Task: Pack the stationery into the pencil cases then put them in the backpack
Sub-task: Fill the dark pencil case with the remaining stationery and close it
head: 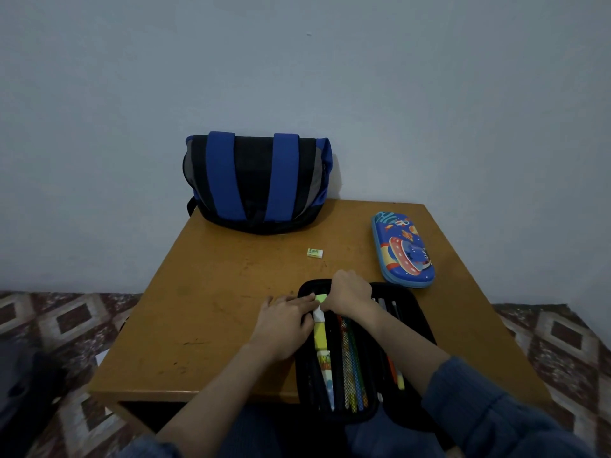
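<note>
Your right grip (350, 292) is clenched, fingers curled down, and looks to be pinching the small green eraser (321, 297) at the far end of the open black pencil case (305, 289). Your left grip (284, 320) is released: fingers fairly straight, resting on the case's left rim w/ tips touching that same eraser.

Where the rest is: pencils (352, 365) and a yellow block (320, 337) already lie in the case. One loose eraser (315, 252) sits on the surface (215, 309), well apart from both grips. The blue pencil case (403, 249) lies zipped at the right. The backpack (258, 183) stands at the back vs. the wall, straps facing you.

Risks, as I judge them:
- The pinch is tiny, so the green eraser could pop out and skid across the surface or bury itself under the pencils.
- The black case's near end seems to overhang the front edge. Lean hard w/ the left grip and it may tip into your lap, contents incl.
- Zip up too soon and you strand the loose eraser, so grab it first.
- Pencils look to run nearly the case's full length, so a crooked one could jam the zip.
- Can't tell if the backpack is open. Check before you carry cases over.
</note>
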Motion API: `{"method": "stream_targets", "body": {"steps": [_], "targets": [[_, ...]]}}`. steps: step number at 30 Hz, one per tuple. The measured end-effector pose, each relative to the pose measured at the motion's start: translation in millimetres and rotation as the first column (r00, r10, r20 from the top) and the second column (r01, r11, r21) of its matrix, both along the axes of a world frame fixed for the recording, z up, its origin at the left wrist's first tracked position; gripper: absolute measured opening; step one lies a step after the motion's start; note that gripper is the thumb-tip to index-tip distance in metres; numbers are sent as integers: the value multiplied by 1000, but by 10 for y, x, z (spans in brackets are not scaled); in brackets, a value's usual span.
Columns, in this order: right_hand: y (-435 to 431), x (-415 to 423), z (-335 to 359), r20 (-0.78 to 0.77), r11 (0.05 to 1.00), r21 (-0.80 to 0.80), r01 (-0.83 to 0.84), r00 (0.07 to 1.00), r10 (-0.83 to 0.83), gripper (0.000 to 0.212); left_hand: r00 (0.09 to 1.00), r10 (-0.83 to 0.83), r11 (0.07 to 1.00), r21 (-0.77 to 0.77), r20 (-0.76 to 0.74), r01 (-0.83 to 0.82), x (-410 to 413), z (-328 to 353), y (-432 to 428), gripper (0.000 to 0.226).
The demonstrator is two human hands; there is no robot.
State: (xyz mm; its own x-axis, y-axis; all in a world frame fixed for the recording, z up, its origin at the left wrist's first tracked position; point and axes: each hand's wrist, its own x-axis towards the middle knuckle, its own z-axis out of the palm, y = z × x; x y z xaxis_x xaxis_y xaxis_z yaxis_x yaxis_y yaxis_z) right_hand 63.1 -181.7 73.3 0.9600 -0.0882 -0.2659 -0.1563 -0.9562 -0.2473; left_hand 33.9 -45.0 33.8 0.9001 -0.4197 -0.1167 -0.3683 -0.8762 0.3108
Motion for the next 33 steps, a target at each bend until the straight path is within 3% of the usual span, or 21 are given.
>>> {"method": "stream_targets", "body": {"steps": [9, 14, 16, 20, 26, 29, 33], "targets": [[-126, -7, -153, 85, 992, 95, 81, 992, -89, 39, 1000, -5, 1000, 9, 23, 5, -3, -5, 23, 42], [-203, -55, -190, 142, 950, 288, 121, 976, -167, 36, 999, -5, 1000, 19, 42, 4, -10, 8, 4, 42], [-220, -91, -200, 179, 937, 345, 56, 976, -125, 25, 998, -9, 1000, 18, 57, 8, -9, 5, -5, 42], [-304, -124, -221, 206, 944, 303, -132, 976, 71, 18, 998, -45, 999, 22, 44, 44, 6, 15, 2, 42], [-423, -144, -197, 235, 916, 318, -246, 956, 175, 14, 995, 52, 964, -263, 84, -28, 88, 34, 191, 42], [-347, -186, -212, 192, 923, 257, -286, 951, 241, 19, 994, 109, 991, -83, 28, -106, 149, -126, 386, 50], [-246, -67, -139, 205, 929, 314, -196, 969, 135, 17, 990, 134, 988, 76, 49, -138, 145, -359, 535, 68]]}}
